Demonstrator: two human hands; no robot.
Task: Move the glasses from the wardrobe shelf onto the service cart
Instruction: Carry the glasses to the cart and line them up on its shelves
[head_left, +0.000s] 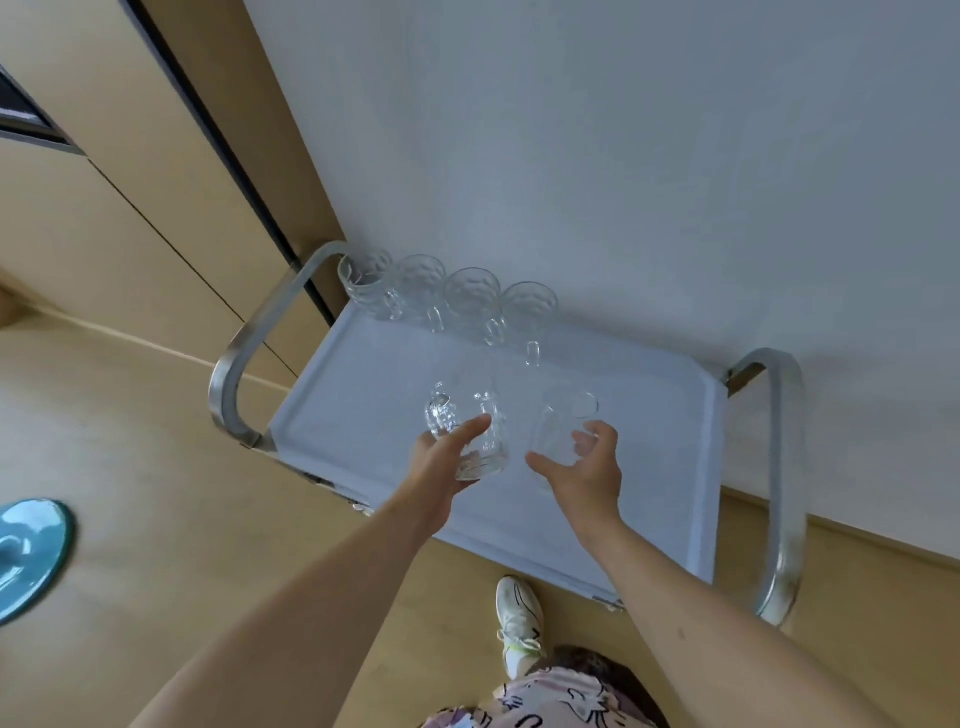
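Observation:
A white service cart (363, 395) with steel handles stands against the wall. Several clear handled glasses (447, 299) stand in a row along the cart's far edge. My left hand (441, 467) grips a ribbed clear glass (483, 441) tilted over the tray's middle; a second glass shape (439, 413) shows by its fingers, but whether the hand holds it is unclear. My right hand (582, 467) holds a smooth clear glass (558, 431) just above the tray, to the right of the other.
Tan wardrobe doors (130, 182) rise at the left, with a dark gap beside the cart. A steel handle (249, 338) curves at the cart's left end and another (784, 467) at the right. A blue round object (31, 551) lies on the wooden floor. My shoe (519, 618) is near the cart's front.

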